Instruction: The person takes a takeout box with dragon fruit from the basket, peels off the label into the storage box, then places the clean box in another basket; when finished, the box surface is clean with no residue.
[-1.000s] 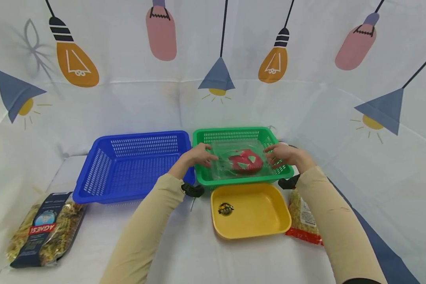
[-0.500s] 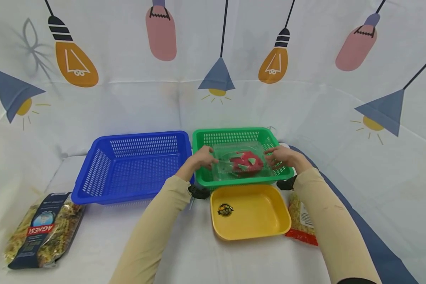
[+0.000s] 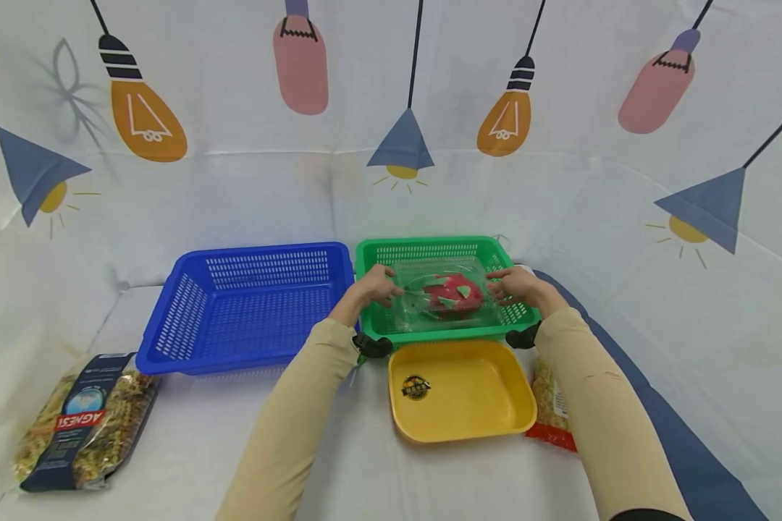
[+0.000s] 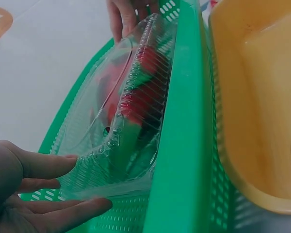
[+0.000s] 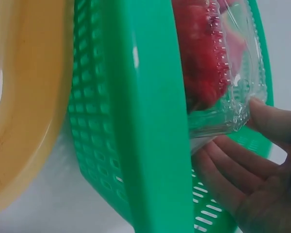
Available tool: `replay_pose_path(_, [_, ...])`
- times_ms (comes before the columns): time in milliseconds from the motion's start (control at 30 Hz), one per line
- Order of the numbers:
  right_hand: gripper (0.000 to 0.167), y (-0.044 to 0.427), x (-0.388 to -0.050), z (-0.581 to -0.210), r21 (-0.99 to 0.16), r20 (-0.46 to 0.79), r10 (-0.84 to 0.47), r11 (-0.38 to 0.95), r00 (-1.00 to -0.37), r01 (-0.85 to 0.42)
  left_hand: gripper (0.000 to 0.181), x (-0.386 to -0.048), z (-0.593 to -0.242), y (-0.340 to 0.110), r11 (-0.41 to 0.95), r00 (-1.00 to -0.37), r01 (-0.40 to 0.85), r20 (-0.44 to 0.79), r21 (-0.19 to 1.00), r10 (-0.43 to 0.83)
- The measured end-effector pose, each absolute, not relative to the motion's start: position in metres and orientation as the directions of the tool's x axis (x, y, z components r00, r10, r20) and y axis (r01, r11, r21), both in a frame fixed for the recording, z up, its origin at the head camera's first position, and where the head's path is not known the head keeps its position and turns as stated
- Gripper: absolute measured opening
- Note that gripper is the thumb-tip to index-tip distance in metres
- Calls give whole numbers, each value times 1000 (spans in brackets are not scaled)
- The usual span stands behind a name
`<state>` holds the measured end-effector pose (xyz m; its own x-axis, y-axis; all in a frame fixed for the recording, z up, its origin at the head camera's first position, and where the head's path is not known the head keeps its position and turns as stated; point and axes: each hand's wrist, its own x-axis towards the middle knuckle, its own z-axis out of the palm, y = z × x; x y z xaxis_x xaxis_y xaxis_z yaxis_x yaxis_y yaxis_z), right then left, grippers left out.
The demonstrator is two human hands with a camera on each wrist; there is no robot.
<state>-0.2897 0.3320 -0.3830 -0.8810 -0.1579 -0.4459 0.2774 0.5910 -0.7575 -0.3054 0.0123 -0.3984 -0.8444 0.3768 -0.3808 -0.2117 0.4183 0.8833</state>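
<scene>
A clear plastic clamshell container (image 3: 412,307) with a red-and-green dragon fruit (image 3: 455,294) inside sits within the green basket (image 3: 438,333). My left hand (image 3: 373,286) grips its left end; in the left wrist view the thumb lies on the container's edge, and the other fingers reach along its lower side. At the opposite end my right hand (image 3: 521,286) holds the container. The right wrist view puts that thumb (image 5: 274,121) on the lid's corner and the other fingers underneath, their tips partly hidden. I cannot tell whether the container touches the basket floor.
Left of the green basket stands a blue basket (image 3: 261,362). A yellow tray (image 3: 463,398) lies directly in front of the green one. An Agnesi pasta bag (image 3: 85,427) is at far left; another bag (image 3: 550,405) is partly behind my right forearm. A patterned cloth hangs behind.
My left hand has shifted slightly right along the container's end, and its wrist sits lower. The right forearm has moved a little left. The container stays within the green basket.
</scene>
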Motion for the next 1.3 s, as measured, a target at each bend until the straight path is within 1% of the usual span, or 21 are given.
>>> replay_pose_path(433, [51,334,-287,-385,-759,-428,-182,604,-885,243,63,-302,-402,15,440,-863,-180,-355,880,359])
replay_pose_path(567, [53,333,-284,-386,-760,-425,-188,605,-885,236,61,-299,-403,17,472,-881,-153,-336,868,334])
replay_pose_path(700, [57,332,-280,-390,-767,-407,-185,600,-895,225,59,-291,-403,19,532,-891,-117,-325,839,317])
replay_pose_path(833, [59,333,-276,-396,-785,-389,-189,580,-902,217,61,-281,-401,20,578,-888,-71,-316,813,335])
replay_pose_path(967, [60,333,-271,-398,-796,-373,-195,570,-907,205,64,-269,-399,17,561,-878,-52,-306,826,369])
replay_pose_path(1067, [61,331,-264,-397,-769,-360,-200,617,-911,169,64,-260,-397,14,542,-873,-23,-281,840,398])
replay_pose_path(1167, [63,329,-255,-395,-714,-342,-198,691,-919,117,63,-251,-397,9,530,-872,20,-244,848,425])
replay_pose_path(1300, [62,324,-243,-393,-654,-282,-182,755,-942,50,61,-235,-398,3,509,-869,75,-194,858,456])
